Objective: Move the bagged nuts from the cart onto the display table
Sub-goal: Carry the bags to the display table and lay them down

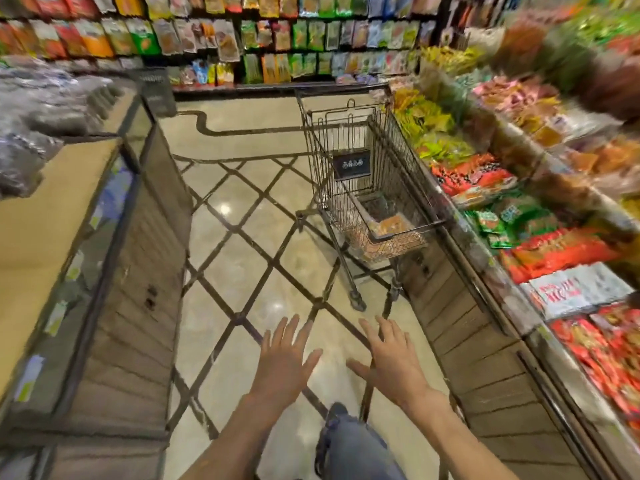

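A black wire shopping cart stands in the aisle ahead, close against the right-hand display. Orange-brown bagged nuts lie in the bottom of its basket. The wooden display table runs along the left, with a bare tan top near me and dark bagged goods piled at its far end. My left hand and my right hand are stretched out low in front of me, palms down, fingers spread, holding nothing. Both are well short of the cart.
A long display of red, green and yellow snack packets lines the right side. Shelves of hanging packets fill the back wall. The tiled floor between the two displays forms the aisle. My leg and shoe show below.
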Available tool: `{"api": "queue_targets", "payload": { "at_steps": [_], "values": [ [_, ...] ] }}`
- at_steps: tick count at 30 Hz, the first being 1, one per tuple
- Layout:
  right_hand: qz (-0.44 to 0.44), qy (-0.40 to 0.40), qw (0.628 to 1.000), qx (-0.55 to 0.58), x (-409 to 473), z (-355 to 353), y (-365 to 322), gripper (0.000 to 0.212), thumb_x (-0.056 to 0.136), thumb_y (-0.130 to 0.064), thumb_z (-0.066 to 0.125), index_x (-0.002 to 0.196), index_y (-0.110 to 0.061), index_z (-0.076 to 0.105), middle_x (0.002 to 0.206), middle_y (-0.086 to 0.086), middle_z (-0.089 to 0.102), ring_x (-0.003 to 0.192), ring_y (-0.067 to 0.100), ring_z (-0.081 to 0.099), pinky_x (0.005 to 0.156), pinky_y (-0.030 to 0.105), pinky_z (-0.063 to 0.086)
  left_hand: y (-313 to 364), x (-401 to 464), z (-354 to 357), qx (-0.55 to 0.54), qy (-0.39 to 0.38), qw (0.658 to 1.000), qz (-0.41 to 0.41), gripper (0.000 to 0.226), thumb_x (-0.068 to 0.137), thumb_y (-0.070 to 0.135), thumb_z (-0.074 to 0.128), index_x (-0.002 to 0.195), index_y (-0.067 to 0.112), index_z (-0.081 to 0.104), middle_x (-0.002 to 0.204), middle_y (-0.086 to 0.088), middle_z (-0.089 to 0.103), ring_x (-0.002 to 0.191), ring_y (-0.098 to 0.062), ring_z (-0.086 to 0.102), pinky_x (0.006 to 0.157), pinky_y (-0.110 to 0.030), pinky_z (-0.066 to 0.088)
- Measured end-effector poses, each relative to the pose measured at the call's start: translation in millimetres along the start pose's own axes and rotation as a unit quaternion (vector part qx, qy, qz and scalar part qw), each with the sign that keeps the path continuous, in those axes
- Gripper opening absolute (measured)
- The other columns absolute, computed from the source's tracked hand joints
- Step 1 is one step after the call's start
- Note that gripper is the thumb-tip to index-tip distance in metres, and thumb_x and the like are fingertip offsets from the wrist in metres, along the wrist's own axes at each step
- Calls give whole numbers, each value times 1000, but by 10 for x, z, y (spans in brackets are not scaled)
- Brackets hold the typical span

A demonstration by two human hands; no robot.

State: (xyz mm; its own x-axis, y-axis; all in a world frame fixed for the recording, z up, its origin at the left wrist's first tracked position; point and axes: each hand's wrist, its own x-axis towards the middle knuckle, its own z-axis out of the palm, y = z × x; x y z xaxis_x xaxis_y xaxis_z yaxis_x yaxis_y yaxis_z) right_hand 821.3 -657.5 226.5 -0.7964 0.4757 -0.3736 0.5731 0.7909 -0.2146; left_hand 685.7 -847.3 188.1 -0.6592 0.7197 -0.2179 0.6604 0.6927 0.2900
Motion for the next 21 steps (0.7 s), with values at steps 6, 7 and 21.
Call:
{"api": "queue_targets", "payload": {
  "at_steps": [6,7,21],
  "values": [
    [13,17,999,36,1390,-281,160,90,94,-74,55,167,-38,16,177,5,14,164,33,10,131,57,15,-62,1549,-320,25,-42,999,10,88,90,75,-6,166,34,11,176,4,3,163,-20,-2,131,-50,4],
    [14,15,999,38,1621,-335,207,90,94,-75,55,167,-38,17,177,6,15,164,33,11,131,57,17,-68,1799,-375,31,-46,998,10,93,87,78,-13,166,35,11,176,4,4,163,-20,-1,131,-49,4],
    [93,18,994,61,4242,-1486,659,97,93,-80,49,168,-28,17,169,9,34,160,32,26,131,51,21,137,5005,-1109,62,-76,990,106,117,70,80,-34,167,30,10,175,0,8,162,-22,5,131,-45,9]
  ]
}}
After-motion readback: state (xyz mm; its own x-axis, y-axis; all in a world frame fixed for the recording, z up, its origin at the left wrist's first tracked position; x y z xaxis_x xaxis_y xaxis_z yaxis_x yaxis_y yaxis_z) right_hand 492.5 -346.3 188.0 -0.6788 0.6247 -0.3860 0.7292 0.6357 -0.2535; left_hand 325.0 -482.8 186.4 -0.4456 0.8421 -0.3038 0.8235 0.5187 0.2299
